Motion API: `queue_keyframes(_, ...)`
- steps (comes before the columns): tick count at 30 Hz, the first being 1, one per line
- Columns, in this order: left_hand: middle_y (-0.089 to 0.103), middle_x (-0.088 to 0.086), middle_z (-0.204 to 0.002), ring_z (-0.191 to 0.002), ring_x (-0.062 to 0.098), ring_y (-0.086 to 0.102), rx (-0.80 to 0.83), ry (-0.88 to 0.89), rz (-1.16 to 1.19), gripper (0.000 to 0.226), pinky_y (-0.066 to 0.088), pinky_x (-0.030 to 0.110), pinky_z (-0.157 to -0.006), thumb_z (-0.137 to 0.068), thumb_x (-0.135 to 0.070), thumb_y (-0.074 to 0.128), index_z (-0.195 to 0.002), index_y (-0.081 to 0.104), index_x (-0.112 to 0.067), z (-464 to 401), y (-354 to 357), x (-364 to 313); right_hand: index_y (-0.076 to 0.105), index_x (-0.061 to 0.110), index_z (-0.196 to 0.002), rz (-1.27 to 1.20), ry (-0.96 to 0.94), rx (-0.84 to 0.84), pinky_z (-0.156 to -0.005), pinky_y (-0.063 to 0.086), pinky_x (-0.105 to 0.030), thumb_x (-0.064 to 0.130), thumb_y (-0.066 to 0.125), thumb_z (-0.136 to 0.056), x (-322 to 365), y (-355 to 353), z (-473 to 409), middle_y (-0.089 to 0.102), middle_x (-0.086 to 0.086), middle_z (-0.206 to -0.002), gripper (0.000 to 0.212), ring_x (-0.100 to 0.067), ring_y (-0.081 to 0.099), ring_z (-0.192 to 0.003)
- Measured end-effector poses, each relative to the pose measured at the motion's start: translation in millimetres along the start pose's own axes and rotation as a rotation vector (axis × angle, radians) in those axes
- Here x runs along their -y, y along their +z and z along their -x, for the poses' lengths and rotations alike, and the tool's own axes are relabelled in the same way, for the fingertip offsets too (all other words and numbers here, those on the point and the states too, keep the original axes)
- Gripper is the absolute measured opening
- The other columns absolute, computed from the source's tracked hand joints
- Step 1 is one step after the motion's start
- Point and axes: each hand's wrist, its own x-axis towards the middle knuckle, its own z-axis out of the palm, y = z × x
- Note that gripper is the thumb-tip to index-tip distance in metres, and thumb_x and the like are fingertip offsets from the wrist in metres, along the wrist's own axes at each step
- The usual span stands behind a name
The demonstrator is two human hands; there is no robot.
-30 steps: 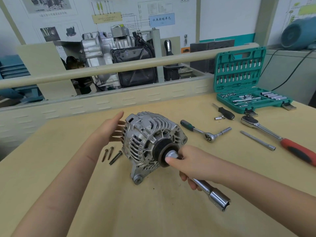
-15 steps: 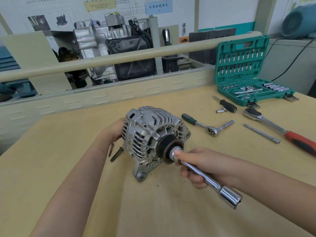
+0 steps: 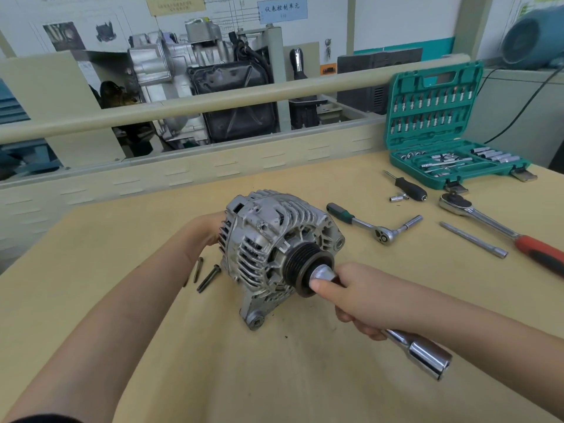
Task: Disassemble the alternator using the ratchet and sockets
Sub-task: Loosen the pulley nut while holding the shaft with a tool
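Note:
A silver alternator (image 3: 268,245) stands on the wooden table, its black grooved pulley (image 3: 300,267) facing me. My left hand (image 3: 203,232) presses against the alternator's rear side, fingers hidden behind the housing. My right hand (image 3: 360,296) grips a chrome L-shaped socket wrench (image 3: 424,355); one socket end (image 3: 322,274) sits on the pulley's centre under my thumb, and the other end sticks out toward me past my palm.
Three dark long bolts (image 3: 207,277) lie left of the alternator. To the right lie a green-handled ratchet (image 3: 370,225), a thin extension bar (image 3: 473,239), a red-handled ratchet (image 3: 500,230), a black driver handle (image 3: 409,187) and an open green socket case (image 3: 451,141). A rail (image 3: 213,99) borders the table's far edge.
My left hand has gone from open beside the alternator to pressed against its rear. The wrench's free end has swung slightly; its socket stays on the pulley centre.

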Motion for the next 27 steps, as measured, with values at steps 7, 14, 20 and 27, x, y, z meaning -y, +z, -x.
queue_keyframes(7,0.044,0.007,-0.063,-0.056,0.018,0.034,-0.02,0.01,0.022,0.041,0.029,0.029,-0.054,-0.093,0.016,0.03,-0.069,0.05,-0.011,-0.6,0.7,4.1,0.029,0.015,-0.065,0.332,-0.067,-0.121,-0.034,0.026,-0.016,0.039,0.037,-0.097,5.5,3.8,1.6,0.037,-0.001,-0.055,0.04,-0.006,0.035,-0.035)
queue_keyframes(14,0.051,-0.002,-0.036,-0.042,0.016,0.047,-0.024,0.022,0.038,0.05,0.039,0.018,-0.042,-0.092,0.017,0.03,-0.057,0.053,-0.012,1.2,2.9,3.8,0.03,0.015,-0.088,0.494,-0.074,-0.216,-0.048,0.023,-0.02,0.042,0.035,-0.097,4.4,10.4,-0.5,0.031,0.008,-0.069,0.029,-0.015,0.039,-0.068)
queue_keyframes(20,0.048,-0.004,-0.033,-0.046,0.021,0.043,-0.038,0.016,0.063,0.072,0.036,0.024,-0.044,-0.092,0.016,0.028,-0.032,0.054,-0.013,0.9,2.9,5.5,0.039,0.009,-0.111,0.782,-0.095,-0.288,-0.044,0.019,-0.023,0.021,0.042,-0.096,3.9,14.0,-4.6,0.032,0.004,-0.067,0.019,-0.02,0.04,-0.071)
queue_keyframes(27,0.045,-0.001,-0.027,-0.026,0.003,0.042,-0.046,0.013,0.068,0.081,0.034,0.012,-0.034,-0.093,0.016,0.026,-0.021,0.05,-0.015,2.2,4.4,4.1,0.046,0.007,-0.086,-0.498,0.036,0.101,-0.037,0.037,-0.018,0.031,0.049,-0.094,-8.4,-7.1,6.2,0.051,-0.003,-0.059,0.025,-0.01,0.046,-0.036)
